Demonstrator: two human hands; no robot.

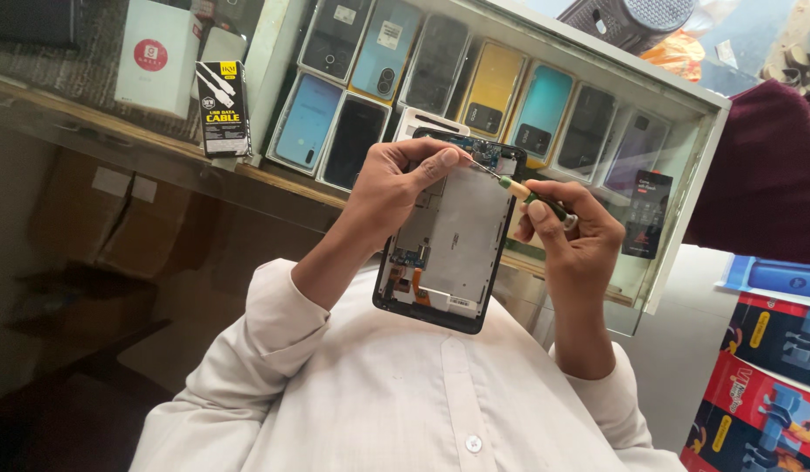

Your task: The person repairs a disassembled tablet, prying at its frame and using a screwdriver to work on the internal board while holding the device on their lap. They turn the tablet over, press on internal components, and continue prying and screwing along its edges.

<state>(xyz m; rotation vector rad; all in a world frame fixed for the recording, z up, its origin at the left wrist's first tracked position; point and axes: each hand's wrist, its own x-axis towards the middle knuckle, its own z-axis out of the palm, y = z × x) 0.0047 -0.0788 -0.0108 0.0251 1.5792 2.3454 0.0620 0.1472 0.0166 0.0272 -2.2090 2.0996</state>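
My left hand (394,190) grips an opened phone (453,253) by its left edge, thumb and fingertips near its top. The phone's back cover is off, showing a silver plate, a blue circuit board at the top and an orange flex strip at the bottom. My right hand (573,238) is shut on a small screwdriver (525,194) with a cream and green handle. Its thin metal tip touches the circuit board near the phone's top edge, close to my left fingertips. Both forearms come up from my white shirt.
Behind the phone is a glass display case (684,175) holding several phones in rows. A black cable packet (223,107) and a white box (158,54) lean at the upper left. Red and blue product boxes (768,367) stack at the lower right, below a maroon cloth (768,170).
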